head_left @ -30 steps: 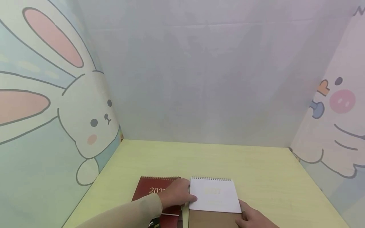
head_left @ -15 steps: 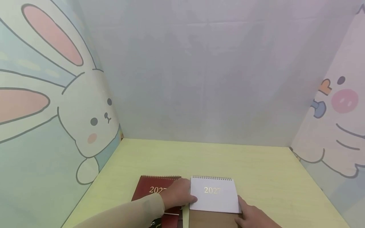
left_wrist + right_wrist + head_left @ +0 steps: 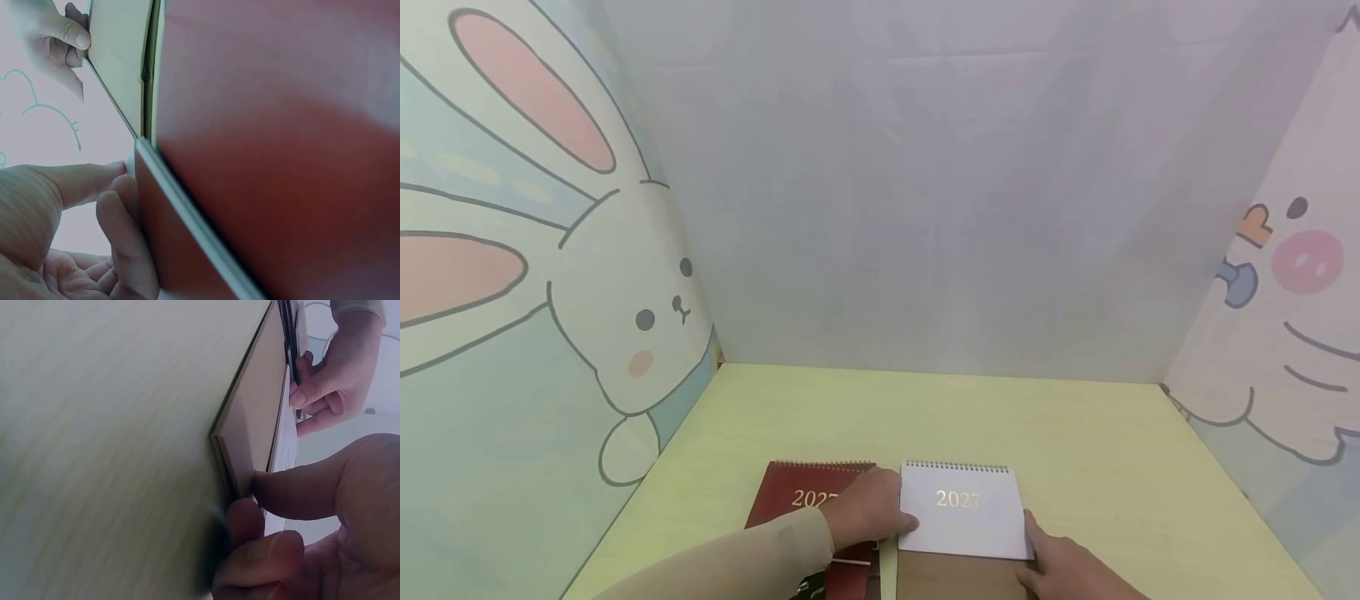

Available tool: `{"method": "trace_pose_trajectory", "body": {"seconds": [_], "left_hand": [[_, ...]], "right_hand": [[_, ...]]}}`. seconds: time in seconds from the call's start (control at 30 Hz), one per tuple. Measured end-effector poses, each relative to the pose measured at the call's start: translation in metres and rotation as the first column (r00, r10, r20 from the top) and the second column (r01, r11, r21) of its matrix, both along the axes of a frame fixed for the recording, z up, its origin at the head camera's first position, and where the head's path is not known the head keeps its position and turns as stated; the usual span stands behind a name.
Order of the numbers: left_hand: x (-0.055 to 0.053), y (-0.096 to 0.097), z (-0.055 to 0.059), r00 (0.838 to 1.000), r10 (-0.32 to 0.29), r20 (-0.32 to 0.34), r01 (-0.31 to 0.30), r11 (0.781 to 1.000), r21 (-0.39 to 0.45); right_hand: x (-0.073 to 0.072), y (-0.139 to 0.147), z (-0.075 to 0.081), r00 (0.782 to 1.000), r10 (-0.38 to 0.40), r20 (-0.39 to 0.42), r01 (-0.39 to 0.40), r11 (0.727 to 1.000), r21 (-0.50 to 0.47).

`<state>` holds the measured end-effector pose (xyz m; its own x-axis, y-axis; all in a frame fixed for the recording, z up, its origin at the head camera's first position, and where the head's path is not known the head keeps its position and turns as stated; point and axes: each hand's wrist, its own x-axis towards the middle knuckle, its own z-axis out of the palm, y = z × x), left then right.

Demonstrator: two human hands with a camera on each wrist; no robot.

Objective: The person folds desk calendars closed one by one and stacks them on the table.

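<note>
A white desk calendar with a gold "2027" and a spiral binding along its far edge lies on a brown base board. My left hand grips the calendar's left edge, its thumb lying over the white page. At the lower right edge, my right hand pinches the board; in the right wrist view the thumb presses the brown face and a finger is underneath. A dark red spiral calendar, also marked in gold, sits just left, partly covered by my left hand and sleeve.
The pale yellow tabletop runs back to a grey wall. Side walls carry a cartoon rabbit and a white cartoon animal. A small black item shows under the left forearm.
Both hands keep their hold on the white calendar with hardly any movement. Its gold "2027" looks sharper than a second ago, and the whole view has shifted slightly.
</note>
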<state>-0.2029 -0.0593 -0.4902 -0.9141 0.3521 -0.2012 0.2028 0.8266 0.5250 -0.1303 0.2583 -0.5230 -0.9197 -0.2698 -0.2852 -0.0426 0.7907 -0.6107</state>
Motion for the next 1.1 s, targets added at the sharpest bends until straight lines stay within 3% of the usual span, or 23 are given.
{"method": "trace_pose_trajectory", "body": {"seconds": [0.37,0.5,0.6,0.67,0.7,0.77,0.83,0.87,0.93,1.1], "left_hand": [[0.0,-0.002,0.005,0.997,0.016,0.071,-0.023,0.994,0.106],[-0.006,-0.007,0.018,0.999,0.01,0.039,-0.015,0.991,0.135],[-0.012,-0.012,0.028,0.999,0.016,-0.041,-0.009,0.985,0.175],[-0.015,-0.015,0.03,0.993,0.024,-0.112,0.001,0.977,0.214],[-0.016,-0.016,0.03,0.989,0.017,-0.146,0.019,0.971,0.24],[-0.017,-0.018,0.029,0.974,-0.015,-0.228,0.077,0.96,0.269],[-0.017,-0.019,0.029,0.949,-0.066,-0.308,0.141,0.963,0.23],[-0.016,-0.019,0.029,0.935,-0.101,-0.339,0.174,0.965,0.194],[-0.015,-0.018,0.03,0.904,-0.177,-0.39,0.236,0.966,0.109],[-0.011,-0.013,0.03,0.844,-0.327,-0.426,0.345,0.938,-0.035]], "right_hand": [[-0.002,0.006,-0.001,0.999,0.023,0.028,-0.021,0.998,-0.06],[-0.001,0.006,0.004,0.996,-0.082,0.042,0.085,0.993,-0.077],[-0.004,0.008,0.013,0.982,-0.167,-0.087,0.165,0.986,-0.032],[-0.007,0.011,0.019,0.95,-0.177,-0.257,0.183,0.983,-0.001],[-0.008,0.013,0.022,0.923,-0.167,-0.346,0.18,0.984,0.004],[-0.009,0.016,0.027,0.849,-0.138,-0.51,0.166,0.986,0.009],[-0.009,0.018,0.031,0.774,-0.121,-0.622,0.152,0.988,-0.003],[-0.01,0.018,0.032,0.747,-0.114,-0.655,0.139,0.99,-0.013],[-0.011,0.017,0.035,0.715,-0.093,-0.693,0.118,0.993,-0.012],[-0.012,0.009,0.04,0.687,0.023,-0.726,0.052,0.995,0.08]]}}
